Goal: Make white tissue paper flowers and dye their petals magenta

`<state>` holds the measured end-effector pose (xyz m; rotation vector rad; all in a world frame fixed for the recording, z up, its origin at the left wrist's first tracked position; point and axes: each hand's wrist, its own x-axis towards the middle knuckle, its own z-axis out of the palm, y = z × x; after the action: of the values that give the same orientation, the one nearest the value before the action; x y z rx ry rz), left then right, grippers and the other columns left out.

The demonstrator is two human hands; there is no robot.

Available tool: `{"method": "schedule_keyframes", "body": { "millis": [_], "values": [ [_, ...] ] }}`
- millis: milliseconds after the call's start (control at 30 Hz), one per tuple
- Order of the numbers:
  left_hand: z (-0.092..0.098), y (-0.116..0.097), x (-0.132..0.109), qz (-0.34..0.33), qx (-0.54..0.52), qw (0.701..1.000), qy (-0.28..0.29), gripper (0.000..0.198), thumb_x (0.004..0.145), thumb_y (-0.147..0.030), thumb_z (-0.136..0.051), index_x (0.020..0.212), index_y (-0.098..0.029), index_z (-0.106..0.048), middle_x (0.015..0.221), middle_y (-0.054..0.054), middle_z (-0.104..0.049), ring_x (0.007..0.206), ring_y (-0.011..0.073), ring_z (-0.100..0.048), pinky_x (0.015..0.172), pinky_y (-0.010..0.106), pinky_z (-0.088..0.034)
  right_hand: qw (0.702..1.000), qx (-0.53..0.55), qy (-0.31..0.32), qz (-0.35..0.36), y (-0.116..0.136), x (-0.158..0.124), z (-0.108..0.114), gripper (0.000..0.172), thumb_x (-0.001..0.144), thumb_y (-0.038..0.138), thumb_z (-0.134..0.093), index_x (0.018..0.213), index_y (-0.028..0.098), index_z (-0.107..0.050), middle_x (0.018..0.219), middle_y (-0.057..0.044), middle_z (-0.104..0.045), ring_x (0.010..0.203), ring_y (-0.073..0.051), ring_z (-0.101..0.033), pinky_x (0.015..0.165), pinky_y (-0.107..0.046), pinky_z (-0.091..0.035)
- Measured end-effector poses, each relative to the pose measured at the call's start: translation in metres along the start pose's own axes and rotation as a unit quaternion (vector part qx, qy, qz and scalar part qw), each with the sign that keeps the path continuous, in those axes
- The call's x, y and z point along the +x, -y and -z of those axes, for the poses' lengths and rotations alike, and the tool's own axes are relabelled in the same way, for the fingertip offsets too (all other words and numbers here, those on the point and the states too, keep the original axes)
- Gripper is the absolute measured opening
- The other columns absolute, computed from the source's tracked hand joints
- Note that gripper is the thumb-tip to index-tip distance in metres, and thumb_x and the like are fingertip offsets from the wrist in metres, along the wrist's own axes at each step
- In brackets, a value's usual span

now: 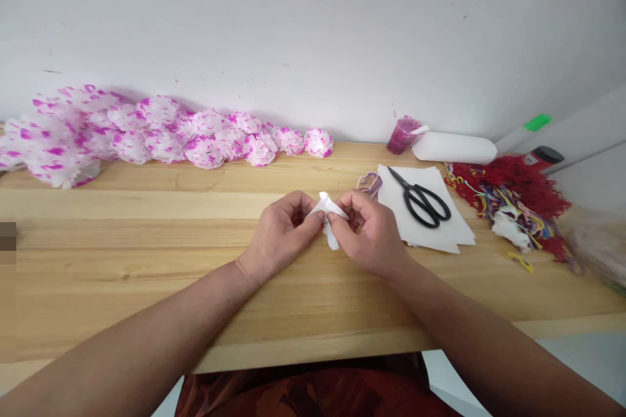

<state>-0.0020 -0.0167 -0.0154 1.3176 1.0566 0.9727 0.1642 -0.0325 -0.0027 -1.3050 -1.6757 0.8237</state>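
Note:
A small piece of white tissue paper [332, 238] is pinched between both hands above the middle of the wooden table. My left hand [286, 228] is closed on its left side, thumb and fingertips pressed together. On the other side my right hand [369, 228] pinches it the same way, and the two thumbs almost meet. Part of the paper sticks up between the fingers and a narrow strip hangs below. Just behind my right hand lies a small bundle of purple and pink bands [370, 182]. The curled fingers hide some of the paper.
Black scissors [425, 202] rest on stacked white sheets [396, 186]. Behind stand a plastic cup of purple liquid [403, 137] and a white roll [454, 147]. Red and coloured yarn [513, 189] lies right. Pink-spotted paper pompoms [205, 133] line the wall at left.

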Motion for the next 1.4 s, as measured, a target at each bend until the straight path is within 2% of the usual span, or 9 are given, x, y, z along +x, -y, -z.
{"method": "schedule_keyframes", "body": {
  "millis": [267,367,567,767,900,1100,1267,1400],
  "values": [
    [-0.0004,0.0011,-0.0006,0.014,-0.035,0.999,0.008,0.023,0.085,-0.036,-0.066,0.080,-0.018,-0.053,0.074,-0.001,-0.061,0.069,0.0126,-0.057,0.062,0.024,-0.044,0.999,0.030,-0.001,-0.024,-0.0038,0.0002,0.0005,0.015,0.085,0.021,-0.059,0.074,0.021,-0.048,0.064,0.004,-0.051,0.057,-0.011,-0.049,0.051,-0.024,-0.040],
    [-0.0002,0.0009,-0.0007,-0.001,-0.026,1.000,0.011,0.022,0.084,-0.037,-0.068,0.085,-0.018,-0.055,0.076,-0.001,-0.061,0.069,0.0120,-0.055,0.062,0.024,-0.044,0.999,0.028,0.002,-0.026,-0.0021,-0.0001,0.0001,0.015,0.083,0.020,-0.060,0.074,0.021,-0.049,0.064,0.004,-0.051,0.055,-0.011,-0.048,0.050,-0.024,-0.039],
    [0.0000,0.0019,-0.0004,-0.001,-0.010,1.000,0.001,0.022,0.085,-0.035,-0.066,0.077,-0.018,-0.054,0.071,-0.002,-0.056,0.062,0.0097,-0.049,0.056,0.022,-0.040,0.998,0.045,0.009,-0.034,-0.0019,-0.0006,-0.0002,0.016,0.084,0.021,-0.058,0.073,0.022,-0.047,0.063,0.005,-0.051,0.055,-0.011,-0.048,0.049,-0.024,-0.039],
    [-0.0005,0.0009,-0.0008,-0.015,0.033,0.999,-0.015,0.020,0.084,-0.034,-0.067,0.078,-0.018,-0.056,0.072,-0.002,-0.057,0.062,0.0097,-0.049,0.055,0.022,-0.039,1.000,0.005,-0.001,-0.008,0.0003,-0.0004,-0.0006,0.015,0.082,0.021,-0.062,0.075,0.021,-0.049,0.063,0.005,-0.051,0.055,-0.010,-0.046,0.050,-0.024,-0.038],
    [-0.0005,0.0010,-0.0008,-0.008,0.018,1.000,-0.010,0.020,0.085,-0.035,-0.066,0.079,-0.018,-0.057,0.075,-0.001,-0.060,0.064,0.0103,-0.052,0.057,0.022,-0.042,1.000,0.011,0.000,-0.019,-0.0023,0.0003,-0.0006,0.016,0.083,0.020,-0.061,0.073,0.021,-0.048,0.062,0.005,-0.049,0.054,-0.010,-0.045,0.050,-0.024,-0.037],
    [-0.0003,0.0041,0.0009,0.005,-0.022,1.000,-0.002,0.022,0.086,-0.036,-0.065,0.079,-0.019,-0.054,0.072,-0.001,-0.059,0.063,0.0111,-0.053,0.058,0.024,-0.042,0.997,0.064,0.006,-0.040,-0.0046,0.0002,-0.0011,0.016,0.087,0.024,-0.059,0.076,0.022,-0.048,0.064,0.004,-0.053,0.056,-0.011,-0.051,0.051,-0.024,-0.040],
    [-0.0016,0.0044,0.0002,-0.006,0.003,1.000,-0.010,0.019,0.084,-0.033,-0.067,0.079,-0.019,-0.056,0.072,-0.002,-0.059,0.063,0.0103,-0.051,0.056,0.022,-0.041,0.999,0.028,0.000,-0.016,0.0014,-0.0004,-0.0008,0.014,0.084,0.023,-0.063,0.077,0.021,-0.051,0.064,0.004,-0.054,0.055,-0.011,-0.049,0.051,-0.024,-0.040],
    [-0.0008,0.0027,0.0004,0.004,-0.014,1.000,-0.001,0.020,0.086,-0.035,-0.065,0.079,-0.019,-0.055,0.072,-0.002,-0.059,0.064,0.0109,-0.054,0.059,0.023,-0.043,0.999,0.025,-0.007,-0.027,-0.0026,0.0005,-0.0006,0.017,0.085,0.023,-0.060,0.074,0.021,-0.048,0.064,0.004,-0.051,0.056,-0.011,-0.048,0.051,-0.024,-0.038]
  ]
}}
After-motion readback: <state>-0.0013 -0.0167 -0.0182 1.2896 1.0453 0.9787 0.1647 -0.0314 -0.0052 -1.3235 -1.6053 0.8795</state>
